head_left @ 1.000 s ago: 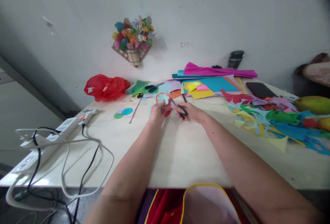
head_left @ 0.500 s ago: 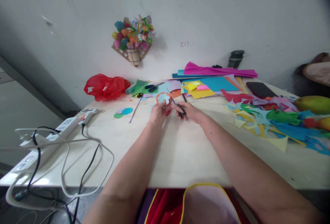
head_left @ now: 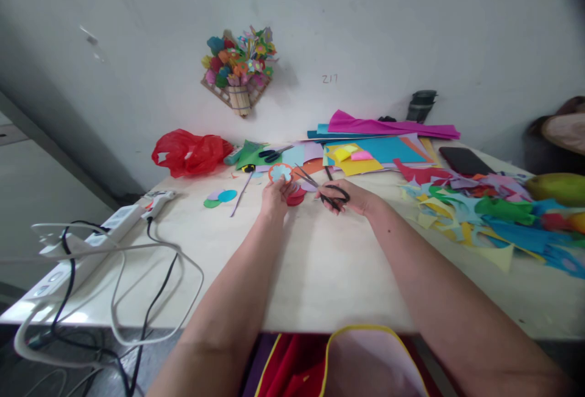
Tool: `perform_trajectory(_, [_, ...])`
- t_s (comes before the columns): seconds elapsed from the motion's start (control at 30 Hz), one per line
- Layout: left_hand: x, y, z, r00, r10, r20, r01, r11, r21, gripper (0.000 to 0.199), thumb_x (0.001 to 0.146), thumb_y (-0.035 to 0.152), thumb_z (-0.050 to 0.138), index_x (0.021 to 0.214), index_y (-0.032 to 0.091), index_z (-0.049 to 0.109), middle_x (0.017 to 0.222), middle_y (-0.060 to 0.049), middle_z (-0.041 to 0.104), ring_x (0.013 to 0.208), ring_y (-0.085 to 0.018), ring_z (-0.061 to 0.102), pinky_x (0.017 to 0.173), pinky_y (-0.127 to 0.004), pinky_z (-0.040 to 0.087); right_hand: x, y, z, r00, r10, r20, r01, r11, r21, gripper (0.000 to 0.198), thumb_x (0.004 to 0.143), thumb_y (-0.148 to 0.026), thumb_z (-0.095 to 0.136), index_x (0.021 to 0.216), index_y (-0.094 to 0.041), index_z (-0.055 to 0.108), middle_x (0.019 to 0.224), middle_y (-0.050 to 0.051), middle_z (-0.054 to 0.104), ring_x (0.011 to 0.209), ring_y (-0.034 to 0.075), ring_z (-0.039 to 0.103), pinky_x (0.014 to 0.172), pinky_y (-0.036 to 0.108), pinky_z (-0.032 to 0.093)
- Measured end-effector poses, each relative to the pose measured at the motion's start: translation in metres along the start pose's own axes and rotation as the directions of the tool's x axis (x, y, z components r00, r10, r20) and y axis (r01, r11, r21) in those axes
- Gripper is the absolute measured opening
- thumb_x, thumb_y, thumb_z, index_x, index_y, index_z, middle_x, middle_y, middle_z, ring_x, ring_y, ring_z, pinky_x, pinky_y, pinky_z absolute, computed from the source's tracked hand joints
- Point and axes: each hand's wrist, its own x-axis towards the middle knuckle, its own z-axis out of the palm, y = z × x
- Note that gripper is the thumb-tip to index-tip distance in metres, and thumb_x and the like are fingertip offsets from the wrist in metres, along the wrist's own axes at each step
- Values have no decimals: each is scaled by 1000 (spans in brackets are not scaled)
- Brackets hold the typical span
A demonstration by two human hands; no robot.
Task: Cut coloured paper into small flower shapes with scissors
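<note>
My left hand (head_left: 276, 197) pinches a round orange paper with a light-blue flower shape (head_left: 280, 173) on its face. In my right hand (head_left: 348, 195) is a pair of black-handled scissors (head_left: 335, 198), their blades parted a little and pointing up and left toward the paper without touching it. Red paper circles (head_left: 296, 196) lie on the table just right of my left hand, with pale purple ones beside them. Farther left rest a blue circle (head_left: 227, 196) and a green circle (head_left: 211, 203). My fingers hide the lower edge of the orange paper.
A second pair of scissors (head_left: 273, 153) lies behind my hands by a red plastic bag (head_left: 189, 153). Coloured sheets (head_left: 388, 152) are stacked at the back. Paper scraps (head_left: 479, 214) cover the right side, near a phone (head_left: 466, 160). A power strip (head_left: 82, 257) with cables stands left.
My hands have moved apart: the left one shifted left with the orange paper, the right one drew back right with the scissors. The red circles between them show more fully.
</note>
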Motion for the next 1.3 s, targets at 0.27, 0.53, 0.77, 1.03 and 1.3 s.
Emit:
perform_trajectory(0.27, [-5, -4, 5, 1000, 9, -19, -8, 999, 45, 13, 77, 9, 65, 86, 18, 64, 75, -3, 70, 79, -17, 71, 81, -31, 56, 2, 5, 1, 998, 64, 16, -64, 998, 11, 39, 81, -50, 69, 87, -12, 64, 55, 0, 62, 39, 9, 54, 31, 17, 29])
perform_trajectory(0.53, [-18, -9, 17, 1000, -20, 16, 20, 999, 30, 10, 78, 5, 64, 81, 14, 65, 76, -5, 71, 79, -16, 72, 82, -26, 53, 10, 7, 16, 996, 20, -90, -14, 998, 66, 38, 84, -51, 68, 85, -14, 63, 57, 1, 63, 40, 9, 56, 31, 16, 30])
perform_trajectory(0.77, [-16, -13, 15, 998, -34, 54, 33, 999, 18, 11, 77, 4, 67, 81, 13, 64, 73, -3, 71, 70, -14, 71, 77, -25, 53, 15, 7, 28, 986, 17, -164, -3, 997, 83, 36, 85, -50, 67, 83, -15, 60, 57, -1, 62, 41, 9, 57, 30, 16, 30])
perform_trajectory(1.03, [-19, -13, 18, 998, -47, 43, 46, 999, 10, 10, 79, 3, 64, 76, 12, 62, 67, -3, 68, 60, -10, 66, 71, -22, 53, 15, 4, 33, 979, 20, -201, -3, 996, 84, 31, 87, -45, 67, 86, -15, 59, 58, -2, 60, 42, 9, 57, 31, 16, 33])
perform_trajectory(1.3, [-21, -15, 20, 999, -42, 29, 42, 999, 8, 11, 78, 4, 65, 77, 14, 61, 65, -1, 66, 61, -11, 66, 72, -24, 55, 15, 6, 33, 979, 22, -203, -7, 997, 76, 27, 89, -42, 65, 85, -16, 58, 58, -2, 60, 43, 9, 56, 31, 16, 33])
